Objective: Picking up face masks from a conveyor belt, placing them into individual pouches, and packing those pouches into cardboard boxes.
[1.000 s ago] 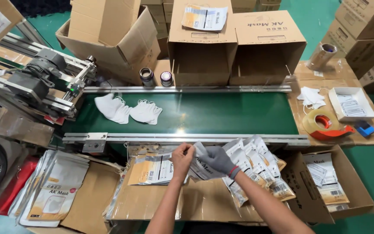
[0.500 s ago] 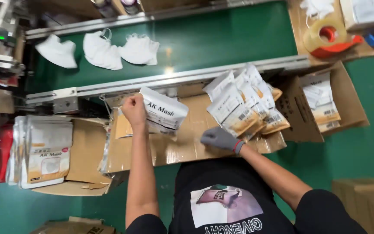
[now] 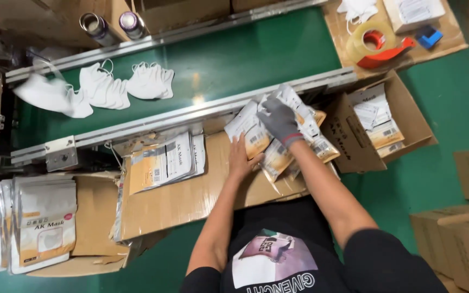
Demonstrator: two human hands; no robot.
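Head view looks down on a fanned stack of flat mask packets (image 3: 278, 144) lying on a cardboard sheet (image 3: 191, 198) just below the green belt (image 3: 229, 59). Gloved right hand (image 3: 280, 120) presses flat on top, fingers spread, not gripping. Bare left hand (image 3: 241, 157) touches the stack's lower-left edge, fingers loosely curled. Packets look light, thin, bendy and glossy, likely slippery; pinching edges seems safest.

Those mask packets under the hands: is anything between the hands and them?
Nothing visible. The gloved right hand lies flat on top of the fanned mask packets, and the bare left hand touches their near edge on the cardboard.
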